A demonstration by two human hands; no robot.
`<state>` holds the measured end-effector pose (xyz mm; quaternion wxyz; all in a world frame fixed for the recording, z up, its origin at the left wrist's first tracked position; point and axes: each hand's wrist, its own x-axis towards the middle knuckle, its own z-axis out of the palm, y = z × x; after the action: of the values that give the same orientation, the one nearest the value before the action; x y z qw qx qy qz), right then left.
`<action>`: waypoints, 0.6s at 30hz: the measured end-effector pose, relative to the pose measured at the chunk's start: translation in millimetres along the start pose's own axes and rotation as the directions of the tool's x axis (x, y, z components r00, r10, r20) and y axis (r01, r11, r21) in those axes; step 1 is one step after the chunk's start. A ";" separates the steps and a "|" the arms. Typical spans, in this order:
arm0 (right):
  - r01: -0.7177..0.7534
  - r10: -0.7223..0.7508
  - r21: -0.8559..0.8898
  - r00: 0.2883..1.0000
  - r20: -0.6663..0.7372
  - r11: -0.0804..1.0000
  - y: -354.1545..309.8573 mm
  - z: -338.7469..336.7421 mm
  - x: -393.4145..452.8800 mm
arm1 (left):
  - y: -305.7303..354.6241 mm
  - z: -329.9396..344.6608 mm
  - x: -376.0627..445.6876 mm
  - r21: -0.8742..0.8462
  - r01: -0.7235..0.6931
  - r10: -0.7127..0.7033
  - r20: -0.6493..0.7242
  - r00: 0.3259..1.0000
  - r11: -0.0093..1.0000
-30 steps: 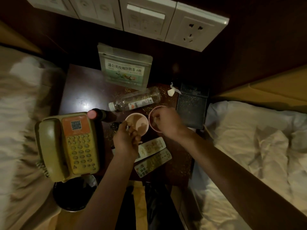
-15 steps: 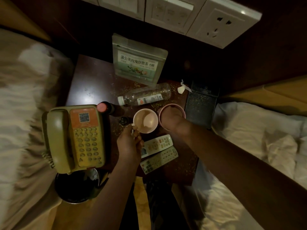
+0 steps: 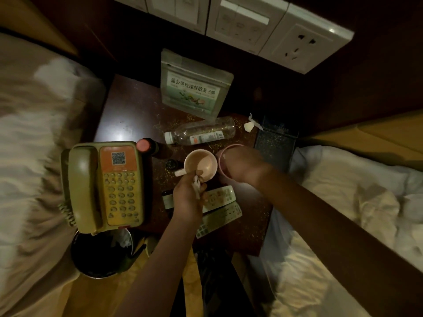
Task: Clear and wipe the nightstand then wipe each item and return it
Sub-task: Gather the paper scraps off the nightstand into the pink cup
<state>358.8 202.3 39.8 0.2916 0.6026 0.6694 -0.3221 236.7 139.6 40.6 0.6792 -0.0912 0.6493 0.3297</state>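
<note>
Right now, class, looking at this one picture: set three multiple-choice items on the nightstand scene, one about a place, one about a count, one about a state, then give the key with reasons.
1. Where does the telephone sit on the nightstand?
A. left side
B. right side
C. against the back wall

2. How many remote controls lie beside the left hand?
A. one
B. two
C. four

3. How does the clear plastic bottle stand?
A. upright, uncapped
B. upside down
C. on its side, capped

Key: 1 A, the telephone sits at the left edge by the bed. 2 B, one remote lies above a second remote. 3 C, the bottle lies flat with its white cap pointing left.
</note>
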 end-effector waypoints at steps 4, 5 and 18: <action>-0.012 0.020 0.328 1.000 -0.022 0.945 -1.1 -22.5 -57.8 | -4.7 14.6 -8.8 -0.159 0.056 -0.041 0.096 0.995 0.986; -0.009 0.021 0.442 1.000 -0.021 0.897 -3.1 -22.0 -68.7 | -5.9 18.4 -12.1 -0.201 0.071 -0.044 0.139 0.989 0.977; -0.041 0.421 0.769 0.855 -0.304 0.638 78.4 0.3 -18.9 | -7.1 50.3 -12.2 -0.247 0.103 -0.060 0.176 0.983 0.964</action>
<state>438.7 195.5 48.1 -0.1036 0.8087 0.4435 -0.3723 282.7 157.9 57.0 0.7268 -0.1764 0.5381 0.3888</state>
